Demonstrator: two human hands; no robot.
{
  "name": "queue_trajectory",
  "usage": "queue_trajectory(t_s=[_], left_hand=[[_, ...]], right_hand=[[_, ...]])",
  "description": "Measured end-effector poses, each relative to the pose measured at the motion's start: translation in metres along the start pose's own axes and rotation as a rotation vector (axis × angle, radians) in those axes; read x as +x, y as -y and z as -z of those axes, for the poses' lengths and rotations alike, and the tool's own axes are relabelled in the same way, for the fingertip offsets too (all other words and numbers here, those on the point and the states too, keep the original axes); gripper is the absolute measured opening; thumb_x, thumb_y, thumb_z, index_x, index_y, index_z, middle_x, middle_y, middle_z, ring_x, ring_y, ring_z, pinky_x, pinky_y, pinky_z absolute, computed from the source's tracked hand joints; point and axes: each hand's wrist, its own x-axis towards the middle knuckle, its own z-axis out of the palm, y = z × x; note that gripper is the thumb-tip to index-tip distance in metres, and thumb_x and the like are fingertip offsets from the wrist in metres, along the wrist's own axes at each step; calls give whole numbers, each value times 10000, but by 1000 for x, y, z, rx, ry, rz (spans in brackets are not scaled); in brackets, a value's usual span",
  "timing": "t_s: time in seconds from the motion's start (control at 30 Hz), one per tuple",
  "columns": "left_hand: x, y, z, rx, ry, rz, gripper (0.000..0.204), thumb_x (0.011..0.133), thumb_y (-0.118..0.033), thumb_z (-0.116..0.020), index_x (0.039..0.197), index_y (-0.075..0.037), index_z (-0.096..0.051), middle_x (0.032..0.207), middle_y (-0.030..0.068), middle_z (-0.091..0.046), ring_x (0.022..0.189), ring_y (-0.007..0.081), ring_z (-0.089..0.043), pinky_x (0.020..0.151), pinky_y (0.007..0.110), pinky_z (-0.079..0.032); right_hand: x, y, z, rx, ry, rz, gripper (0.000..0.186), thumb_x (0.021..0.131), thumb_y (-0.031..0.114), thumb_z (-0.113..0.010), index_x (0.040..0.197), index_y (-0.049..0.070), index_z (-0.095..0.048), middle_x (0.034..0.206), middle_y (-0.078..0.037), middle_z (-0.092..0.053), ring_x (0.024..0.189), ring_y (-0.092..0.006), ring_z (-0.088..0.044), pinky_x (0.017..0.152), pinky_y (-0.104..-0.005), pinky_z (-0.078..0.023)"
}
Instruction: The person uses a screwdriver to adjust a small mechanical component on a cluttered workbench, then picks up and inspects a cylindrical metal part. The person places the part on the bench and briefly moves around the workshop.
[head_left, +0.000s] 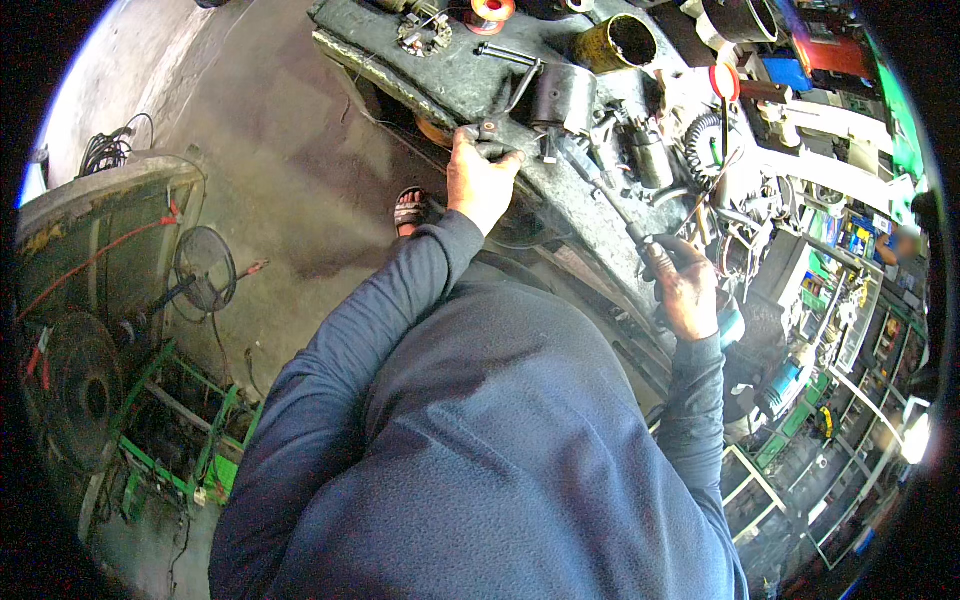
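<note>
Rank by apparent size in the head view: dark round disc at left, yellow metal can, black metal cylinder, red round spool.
Dark disc
Yellow can and black cylinder: too alike to rank
Red spool

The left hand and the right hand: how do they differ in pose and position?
The left hand has its fingertips at a small dark part, while the right hand curls around the handle of a long slim tool.
The left hand is higher in the picture; the right hand is lower.
Both are bare, come from dark blue sleeves, and are near the edge of the workbench.
</note>
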Motion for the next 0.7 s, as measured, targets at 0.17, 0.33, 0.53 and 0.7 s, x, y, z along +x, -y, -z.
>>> queue_trajectory(t_s=[0.17, 0.33, 0.53, 0.7], left_hand=[[2, 5, 0, -51, 25, 60, 512, 777, -67, -852, 1183, -28, -542, 984, 124, -714, 875, 221, -698, 829, 352, -551], [9, 8, -3, -66, 17, 21, 494, 795, -33, -833, 1186, -19, -531, 986, 110, -710, 871, 200, -695, 822, 331, -554], [9, 10, 0, -44, 42, 44, 473, 838, 30, -793, 1204, 11, -494, 993, 103, -717, 886, 179, -691, 831, 305, -552], [14, 28, -4, 19, 26, -19, 492, 842, 35, -788, 1224, 11, -478, 987, 99, -722, 878, 173, -688, 834, 301, -547]], right_hand=[[-1, 5, 1, -6, 6, -8, 353, 973, 276, -731, 1163, -21, -720, 841, -77, -731, 662, -110, -593, 593, -284, -466], [6, 5, 3, -58, 22, -33, 349, 968, 259, -738, 1168, -27, -720, 825, -71, -726, 656, -103, -578, 592, -279, -456], [8, -6, -1, 59, -3, 19, 337, 964, 238, -745, 1161, -34, -720, 832, -69, -727, 670, -105, -587, 599, -273, -460], [7, 0, -1, 9, 4, 17, 340, 963, 239, -744, 1155, -40, -719, 846, -82, -732, 713, -120, -623, 638, -279, -483]])
